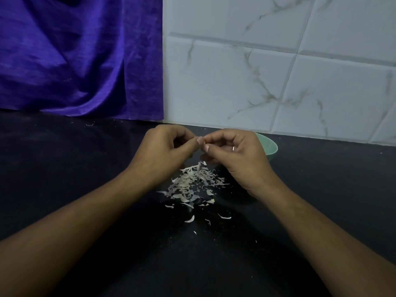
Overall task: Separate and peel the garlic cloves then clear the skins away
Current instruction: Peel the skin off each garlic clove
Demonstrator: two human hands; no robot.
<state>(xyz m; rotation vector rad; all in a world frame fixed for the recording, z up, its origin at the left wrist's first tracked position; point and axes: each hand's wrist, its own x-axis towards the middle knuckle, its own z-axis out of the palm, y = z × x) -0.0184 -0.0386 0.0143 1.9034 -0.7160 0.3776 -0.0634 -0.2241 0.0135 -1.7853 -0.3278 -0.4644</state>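
Above the middle of the dark table (pixel 85 168), two hands meet tip to tip. The left hand (pixel 162 151) and the right hand (pixel 237 154) both have their fingers curled in, with thumb and forefinger pinched on something small held between them. It is most likely a garlic clove, but the fingertips cover it almost wholly, so how much skin is left on it cannot be told. Directly beneath lie the skins (pixel 192 183) in a pale, papery heap, with loose flakes scattered nearer the person. A green bowl (pixel 270 147) stands just behind the right hand, and its inside is hidden, so it cannot be told whether peeled cloves lie in it. Peeling seems to be the step in hand, and well along, judging by the heap; clearing is not yet begun. The next move calls for a fine nail-tip pull to strip the last skin without bruising the clove. After that comes a careful gathering of flakes light enough to scatter at a breath.
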